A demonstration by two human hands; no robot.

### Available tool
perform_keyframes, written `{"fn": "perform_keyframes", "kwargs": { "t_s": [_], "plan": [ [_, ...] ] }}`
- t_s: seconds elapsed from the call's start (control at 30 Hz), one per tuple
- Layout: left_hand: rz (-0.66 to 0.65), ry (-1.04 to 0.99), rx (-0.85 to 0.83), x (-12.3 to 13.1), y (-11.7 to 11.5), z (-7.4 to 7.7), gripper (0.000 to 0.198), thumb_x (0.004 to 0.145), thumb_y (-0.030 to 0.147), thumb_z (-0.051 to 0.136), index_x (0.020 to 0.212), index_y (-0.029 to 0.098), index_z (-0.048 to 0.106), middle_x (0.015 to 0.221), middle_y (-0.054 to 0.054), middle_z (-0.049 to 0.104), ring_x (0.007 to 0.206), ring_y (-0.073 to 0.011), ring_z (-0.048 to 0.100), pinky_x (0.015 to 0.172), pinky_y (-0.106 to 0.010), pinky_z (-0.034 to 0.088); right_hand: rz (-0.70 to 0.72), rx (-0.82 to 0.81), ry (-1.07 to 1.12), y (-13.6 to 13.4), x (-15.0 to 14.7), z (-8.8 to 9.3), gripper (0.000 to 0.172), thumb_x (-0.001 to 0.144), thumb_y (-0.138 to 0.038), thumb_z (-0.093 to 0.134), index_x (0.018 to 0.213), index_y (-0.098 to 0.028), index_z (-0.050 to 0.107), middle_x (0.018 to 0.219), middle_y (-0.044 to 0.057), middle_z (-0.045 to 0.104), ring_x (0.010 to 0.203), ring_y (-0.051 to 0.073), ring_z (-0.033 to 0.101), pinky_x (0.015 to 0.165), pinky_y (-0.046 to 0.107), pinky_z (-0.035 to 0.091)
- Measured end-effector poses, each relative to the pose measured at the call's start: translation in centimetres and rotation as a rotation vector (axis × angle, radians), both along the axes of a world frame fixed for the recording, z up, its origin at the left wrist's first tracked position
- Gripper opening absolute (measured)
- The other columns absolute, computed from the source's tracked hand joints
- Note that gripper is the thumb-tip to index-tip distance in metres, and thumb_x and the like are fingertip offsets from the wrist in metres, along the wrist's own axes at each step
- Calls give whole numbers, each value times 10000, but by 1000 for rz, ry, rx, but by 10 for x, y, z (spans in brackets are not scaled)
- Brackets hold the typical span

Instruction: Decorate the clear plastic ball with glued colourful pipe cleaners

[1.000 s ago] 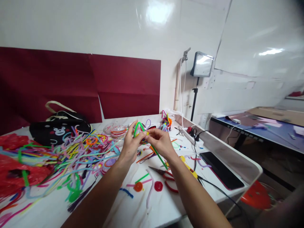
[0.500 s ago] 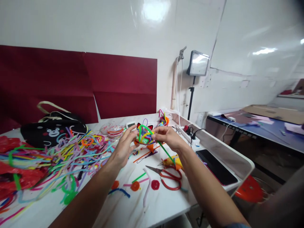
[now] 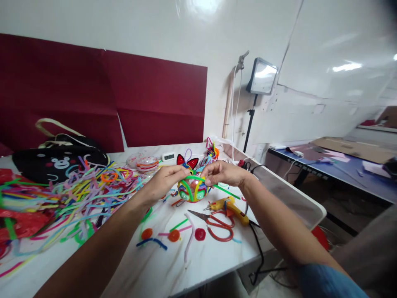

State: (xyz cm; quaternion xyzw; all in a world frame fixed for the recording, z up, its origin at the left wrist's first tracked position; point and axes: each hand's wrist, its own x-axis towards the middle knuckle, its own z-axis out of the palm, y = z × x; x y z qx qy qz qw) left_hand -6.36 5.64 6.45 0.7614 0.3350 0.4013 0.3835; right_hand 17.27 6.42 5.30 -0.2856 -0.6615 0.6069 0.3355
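Observation:
Between my hands is a see-through round craft ball [image 3: 192, 191] wound with colourful pipe cleaners, with black-edged red ears [image 3: 192, 162] showing behind it. A green pipe cleaner [image 3: 228, 191] runs across its upper front, its free end pointing out to the right. My left hand [image 3: 167, 179] is closed at the ball's upper left, fingertips on the green pipe cleaner. On the other side, my right hand [image 3: 222, 174] pinches the same green strip near the ball. Below lie scissors [image 3: 214, 218] with orange-red handles and a yellow glue gun [image 3: 237, 212].
Loose pipe cleaners [image 3: 102, 190] pile up on the left before a black bag [image 3: 46, 163]. Orange discs [image 3: 174, 236] and a red disc [image 3: 200, 234] lie in front. Behind stand a white timer [image 3: 168, 157], a clear dish [image 3: 143, 162] and another colourful figure [image 3: 212, 152].
The ball now sits lower, facing me more, with its ears in fuller view. My right hand has moved along the green strip, whose free end points more sideways. The camera view has shifted.

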Motion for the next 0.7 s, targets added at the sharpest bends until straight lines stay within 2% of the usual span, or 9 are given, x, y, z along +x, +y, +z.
{"fn": "perform_keyframes", "kwargs": {
  "t_s": [0.23,0.37,0.53,0.7],
  "plan": [
    [-100,41,-141,10,1,0,324,748,483,665,638,182,714,621,-40,669,591,-186,586,576,-289,440,53,22,-92,5,4,3,252,621,-246,863,836,-148,773,699,-8,732,612,99,640,616,205,508],
    [-129,30,-184,13,1,-3,237,715,416,701,689,182,730,665,-49,704,616,-183,611,579,-276,448,45,37,-131,9,6,1,229,632,-251,847,822,-146,777,682,-5,727,603,102,629,604,207,499],
    [-103,21,-238,17,0,-8,214,694,396,725,671,184,705,648,-46,710,594,-179,629,565,-271,450,24,24,-162,12,7,0,233,621,-222,834,833,-141,780,688,-4,726,616,103,629,625,212,494],
    [-86,-1,-220,21,3,-17,167,710,341,706,650,187,681,623,-43,709,590,-181,643,577,-279,469,-5,25,-216,8,4,4,186,621,-215,805,788,-138,771,656,-18,699,601,92,595,612,209,467]
  ]
}}
